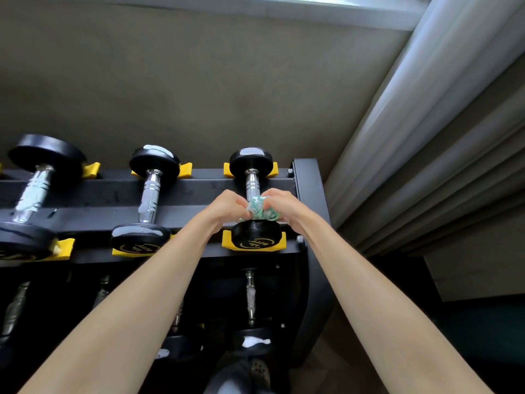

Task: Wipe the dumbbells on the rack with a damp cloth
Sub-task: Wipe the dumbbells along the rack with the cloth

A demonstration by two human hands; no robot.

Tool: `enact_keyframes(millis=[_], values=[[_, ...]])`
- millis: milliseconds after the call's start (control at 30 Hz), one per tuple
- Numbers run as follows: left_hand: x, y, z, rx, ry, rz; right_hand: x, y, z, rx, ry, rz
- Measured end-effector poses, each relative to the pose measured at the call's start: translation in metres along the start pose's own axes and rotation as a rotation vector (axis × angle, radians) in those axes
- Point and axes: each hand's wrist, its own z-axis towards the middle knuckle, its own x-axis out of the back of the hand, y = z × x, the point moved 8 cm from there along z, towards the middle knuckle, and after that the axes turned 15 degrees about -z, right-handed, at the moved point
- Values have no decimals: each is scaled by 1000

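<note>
Both hands wrap the cloth round the end dumbbell's handle.

The left hand and right hand pinch the bunched green-patterned cloth against the chrome handle of the rightmost dumbbell. It lies in yellow cradles on the rack. Pale sheen on the neighbouring dumbbells may be damp or glare. The lower-tier dumbbells probably remain.

Left hand, right hand, seemingly curled.

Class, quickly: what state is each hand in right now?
Left hand: closed, pinching the green cloth.
Right hand: closed, gripping the same cloth on the dumbbell handle.
</note>
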Motion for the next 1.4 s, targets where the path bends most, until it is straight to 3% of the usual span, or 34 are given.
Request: enact_keyframes(millis=[300, 533, 700, 833, 1067, 1233, 1400], values=[[6, 6, -16, -62, 8, -86, 1, -5, -21, 102, 60, 97], [3, 3, -34, -137, 171, 65, -5, 3, -52, 233, 199, 233], [-12, 7, -62, -397, 354, 247, -16, 14, -70, 325, 351, 212], [-20, -10, -70, -420, 405, 276, -21, 25, -76, 322, 421, 189], [-25, -18, -80, -330, 321, 182, -29, 47, -88, 131, 224, 310], [-7, 5, -81, -210, 206, -358, -19, 51, -89, 13, 67, 666], [7, 27, -75, -202, 181, -305, -8, 39, -90, 47, -41, 709]])
